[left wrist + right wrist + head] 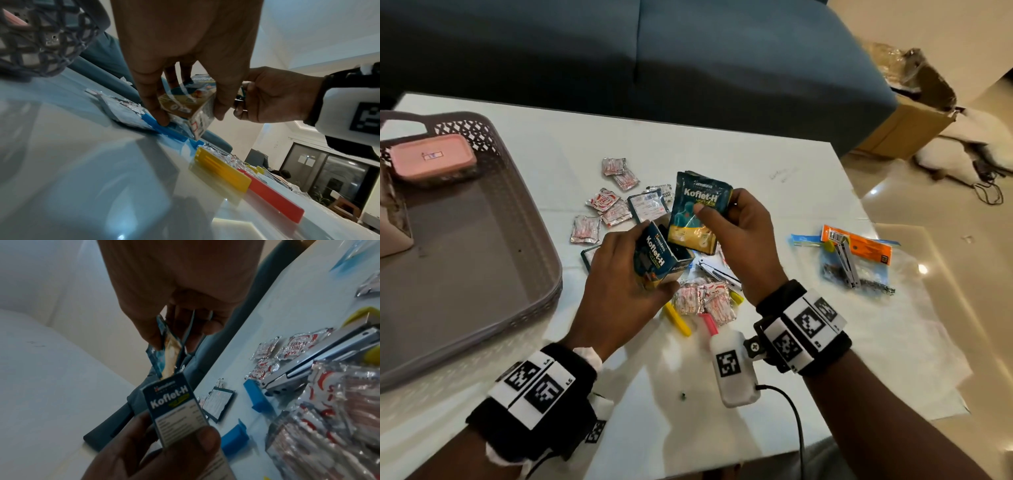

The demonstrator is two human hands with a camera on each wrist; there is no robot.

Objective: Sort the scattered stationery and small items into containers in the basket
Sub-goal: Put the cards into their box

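Observation:
My left hand (633, 270) grips a small blue Koflet-H carton (659, 257) with its top open, held a little above the table; the carton (191, 107) also shows between the fingers in the left wrist view. My right hand (726, 222) pinches Koflet-H sachets (697, 212) upright, their lower edge just over the carton's mouth. In the right wrist view the sachets (168, 347) hang above the carton (176, 408). Silver chilli-flake packets (606, 205) lie scattered behind the hands. The grey basket (482, 260) stands at left.
A pink lidded box (431, 156) sits in the basket's far corner. Yellow clip (678, 320), pink clip (707, 323) and more packets (705, 301) lie under my wrists. A metal tool (717, 272) and bagged items (856, 255) lie at right. Sofa behind the table.

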